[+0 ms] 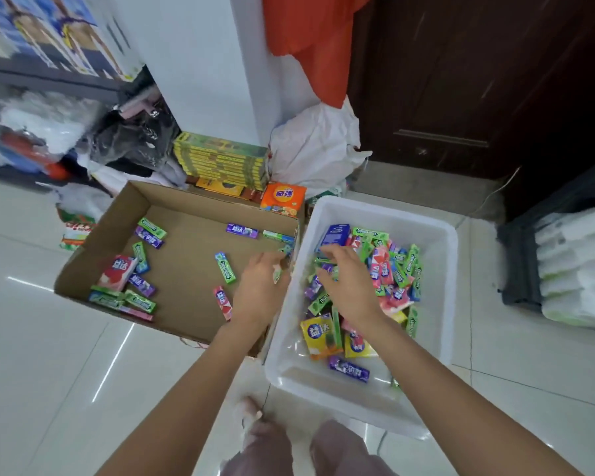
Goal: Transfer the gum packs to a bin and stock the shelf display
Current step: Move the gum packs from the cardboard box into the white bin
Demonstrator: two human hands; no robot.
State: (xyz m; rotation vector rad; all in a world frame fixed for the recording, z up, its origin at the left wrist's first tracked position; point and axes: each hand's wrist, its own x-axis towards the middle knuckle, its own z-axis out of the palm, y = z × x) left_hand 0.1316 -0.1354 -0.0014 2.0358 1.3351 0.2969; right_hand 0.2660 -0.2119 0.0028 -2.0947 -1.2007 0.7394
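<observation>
- Most of the gum packs (385,269) already lie heaped in the white bin (440,235) at right of centre; judging by that, the transfer is well past halfway.
- Roughly a dozen or so packs remain scattered in the cardboard box (186,269) at left of centre, a cluster at its lower-left corner, a few along its right wall.
- The left hand (260,288) is at the box's right wall with fingers curled; it seems to grip green packs, though blur hides how many.
- The right hand (346,285) hovers over the heap in the bin, fingers spread and loosely bent, holding nothing I can make out.
- No shelf display shows, so stocking looks not yet begun.
- Stacked green boxes (220,159) and an orange box (282,199) stand behind the cardboard box on the floor.
</observation>
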